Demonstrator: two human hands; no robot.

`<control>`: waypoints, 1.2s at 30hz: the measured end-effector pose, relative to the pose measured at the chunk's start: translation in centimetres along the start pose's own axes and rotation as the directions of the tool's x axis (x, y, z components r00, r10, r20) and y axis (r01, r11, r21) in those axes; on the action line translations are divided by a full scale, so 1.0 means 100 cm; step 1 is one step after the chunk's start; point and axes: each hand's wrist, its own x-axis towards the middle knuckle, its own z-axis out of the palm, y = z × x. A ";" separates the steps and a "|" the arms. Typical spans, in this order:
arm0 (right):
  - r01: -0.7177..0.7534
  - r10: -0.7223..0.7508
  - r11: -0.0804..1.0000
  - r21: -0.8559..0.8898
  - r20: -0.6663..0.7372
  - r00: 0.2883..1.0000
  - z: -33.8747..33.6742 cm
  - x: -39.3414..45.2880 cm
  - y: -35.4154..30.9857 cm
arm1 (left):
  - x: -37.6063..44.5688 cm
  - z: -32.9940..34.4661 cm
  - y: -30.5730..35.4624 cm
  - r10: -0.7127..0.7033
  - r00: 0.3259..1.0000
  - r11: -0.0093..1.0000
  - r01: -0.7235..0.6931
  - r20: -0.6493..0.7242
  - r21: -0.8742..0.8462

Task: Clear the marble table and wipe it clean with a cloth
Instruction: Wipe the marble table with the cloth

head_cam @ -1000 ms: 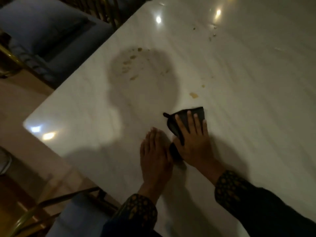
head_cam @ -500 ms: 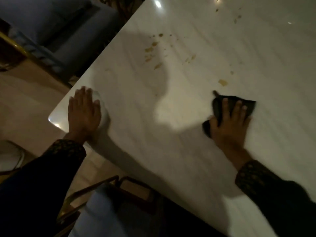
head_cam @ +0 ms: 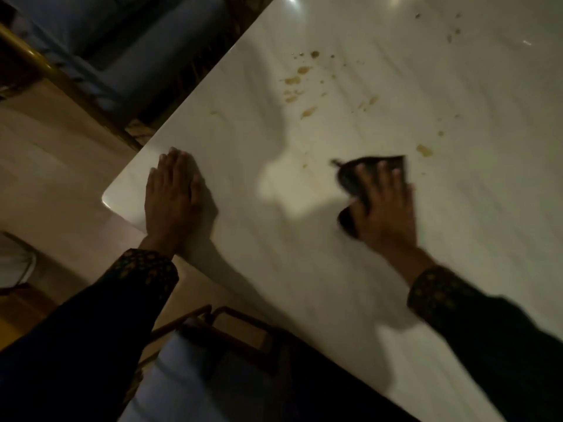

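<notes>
From the head camera, looking down over the person's arms: the right hand (head_cam: 385,205) lies flat on a dark cloth (head_cam: 365,175), fingers straight and a little spread, pressing it onto the marble table (head_cam: 304,239). The cloth is crumpled under the palm, one corner sticking out toward the left and a fold showing below the thumb. It sits toward the right of the table, well in from the near edge.

The left hand (head_cam: 172,199) rests palm down near the table's rounded corner — fingers straight and held close together, holding nothing.

Brownish stains (head_cam: 297,80) are scattered over the marble beyond the cloth, the thickest cluster up and to the left of it, and one smear (head_cam: 424,150) lies just beside the cloth's far right corner. A few more specks trail off toward the top right.

Both forearms wear dark sleeves (head_cam: 438,292) with a gold-patterned cuff. A chair (head_cam: 195,354) with a pale blue seat is tucked under the near edge, and a blue upholstered seat (head_cam: 137,47) stands off the far-left side — the picture is dim and somewhat blurred there.
</notes>
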 end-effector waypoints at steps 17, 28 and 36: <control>0.303 -0.303 0.953 0.008 0.092 0.949 0.021 -0.054 -0.142 | 0.001 0.005 0.000 -0.012 1.000 0.999 0.012 0.005 -0.038; 0.248 -0.249 0.968 0.047 0.009 0.968 0.018 0.071 -0.152 | 0.000 0.006 -0.008 0.031 0.999 0.998 -0.030 0.012 -0.062; -0.411 0.410 0.912 0.003 -0.034 0.911 -0.021 0.096 0.064 | 0.013 -0.007 0.010 -0.067 0.997 0.997 0.065 -0.046 -0.053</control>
